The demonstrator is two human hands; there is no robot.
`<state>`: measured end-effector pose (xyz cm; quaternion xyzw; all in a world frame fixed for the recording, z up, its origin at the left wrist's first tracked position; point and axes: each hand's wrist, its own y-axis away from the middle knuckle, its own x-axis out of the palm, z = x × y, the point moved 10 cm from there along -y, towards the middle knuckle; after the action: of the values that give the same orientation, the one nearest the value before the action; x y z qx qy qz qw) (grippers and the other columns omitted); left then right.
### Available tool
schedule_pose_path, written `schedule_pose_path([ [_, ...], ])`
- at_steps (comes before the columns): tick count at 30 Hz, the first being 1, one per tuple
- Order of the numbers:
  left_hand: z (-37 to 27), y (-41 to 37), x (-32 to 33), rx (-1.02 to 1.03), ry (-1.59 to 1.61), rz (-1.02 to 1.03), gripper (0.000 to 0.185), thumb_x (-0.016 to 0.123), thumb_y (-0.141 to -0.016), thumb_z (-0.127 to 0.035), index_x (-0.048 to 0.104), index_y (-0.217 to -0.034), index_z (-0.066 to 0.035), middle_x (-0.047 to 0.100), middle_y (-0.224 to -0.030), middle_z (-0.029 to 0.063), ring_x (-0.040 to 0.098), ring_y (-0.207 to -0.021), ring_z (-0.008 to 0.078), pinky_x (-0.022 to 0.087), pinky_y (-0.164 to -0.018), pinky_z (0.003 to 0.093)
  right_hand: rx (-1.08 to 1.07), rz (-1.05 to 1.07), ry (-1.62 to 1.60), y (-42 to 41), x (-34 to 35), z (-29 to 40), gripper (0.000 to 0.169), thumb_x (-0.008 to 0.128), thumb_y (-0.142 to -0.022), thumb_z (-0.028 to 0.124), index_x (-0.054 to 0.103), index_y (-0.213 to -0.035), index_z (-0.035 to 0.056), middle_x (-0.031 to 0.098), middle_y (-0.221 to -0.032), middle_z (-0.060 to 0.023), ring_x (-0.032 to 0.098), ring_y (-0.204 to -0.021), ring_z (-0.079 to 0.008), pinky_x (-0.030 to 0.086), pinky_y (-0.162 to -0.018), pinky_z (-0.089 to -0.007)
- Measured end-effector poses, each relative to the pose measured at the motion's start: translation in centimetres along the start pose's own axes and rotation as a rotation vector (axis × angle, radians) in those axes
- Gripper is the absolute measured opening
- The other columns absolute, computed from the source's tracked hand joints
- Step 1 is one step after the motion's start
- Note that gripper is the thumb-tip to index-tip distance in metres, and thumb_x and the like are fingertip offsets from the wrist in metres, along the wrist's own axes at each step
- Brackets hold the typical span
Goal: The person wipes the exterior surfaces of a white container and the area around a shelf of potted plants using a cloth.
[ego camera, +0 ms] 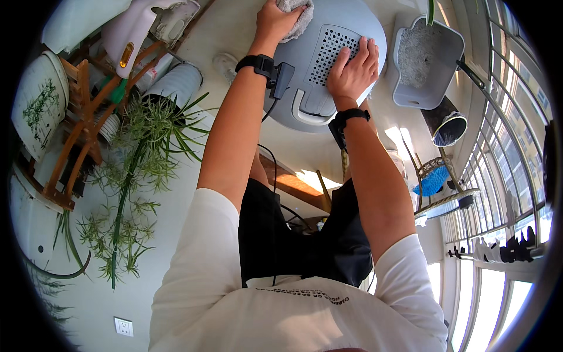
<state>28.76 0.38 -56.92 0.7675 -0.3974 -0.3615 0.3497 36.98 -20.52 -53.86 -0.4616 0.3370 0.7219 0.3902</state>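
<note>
A rounded grey plastic hood, like the cover of a cat litter box, stands in front of my legs. My left hand grips a crumpled grey cloth and presses it against the hood's far left edge. On the right, my right hand lies on the hood with nothing held. Its fingers are slightly spread over the right side of the perforated panel. A pale carrying handle sits below that panel, nearer to me.
A grey tray of granular litter stands right of the hood. Beyond it are a dark cylindrical bin and a barred window. Spider plants and a wooden plant stand occupy the left. A black cable hangs from my left wrist device.
</note>
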Motion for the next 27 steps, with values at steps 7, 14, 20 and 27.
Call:
schedule_pose_path([
  [7, 11.1, 1.6, -0.1, 0.215, 0.174, -0.281, 0.04, 0.078, -0.084, -0.03, 0.06, -0.105, -0.002, 0.07, -0.097, 0.015, 0.068, -0.09, 0.0296, 0.053, -0.08, 0.0382, 0.02, 0.011, -0.006, -0.2, -0.3, 0.4, 0.053, 0.044, -0.097, 0.038, 0.045, -0.14, 0.0079, 0.041, -0.15, -0.0137, 0.032, -0.143, -0.0325, 0.02, -0.113, -0.052],
  [14, 8.6, 12.9, 3.3, 0.225, -0.057, -0.22, 0.036, 0.068, -0.093, -0.032, 0.057, -0.112, -0.002, 0.065, -0.109, 0.0186, 0.065, -0.098, 0.0283, 0.05, -0.084, 0.036, 0.026, 0.03, -0.04, -0.1, -0.3, 0.3, 0.053, 0.045, -0.097, 0.038, 0.045, -0.141, 0.0074, 0.04, -0.15, -0.0139, 0.031, -0.143, -0.0334, 0.019, -0.114, -0.0535],
  [20, 5.2, 15.4, 6.9, 0.244, 0.596, -0.128, 0.042, 0.045, -0.106, -0.028, 0.053, -0.131, 0.005, 0.061, -0.126, 0.0122, 0.055, -0.118, 0.019, 0.041, -0.101, 0.0328, 0.022, 0.209, -0.41, -1.1, -2.6, -0.3, 0.05, 0.051, -0.098, 0.034, 0.049, -0.14, 0.0057, 0.039, -0.149, -0.0201, 0.039, -0.137, -0.0392, 0.029, -0.112, -0.0503],
  [27, 3.0, 19.3, 13.6, -0.193, 1.147, 0.21, 0.07, 0.026, -0.104, -0.06, 0.042, -0.143, -0.003, 0.055, -0.134, 0.009, 0.05, -0.127, 0.0193, 0.04, -0.106, 0.0337, -0.4, 0.645, -0.634, 4.2, -12.5, 5.5, 0.053, 0.064, -0.086, 0.019, 0.053, -0.138, 0.0117, 0.044, -0.141, -0.0242, 0.049, -0.126, -0.0426, 0.041, -0.106, -0.0449],
])
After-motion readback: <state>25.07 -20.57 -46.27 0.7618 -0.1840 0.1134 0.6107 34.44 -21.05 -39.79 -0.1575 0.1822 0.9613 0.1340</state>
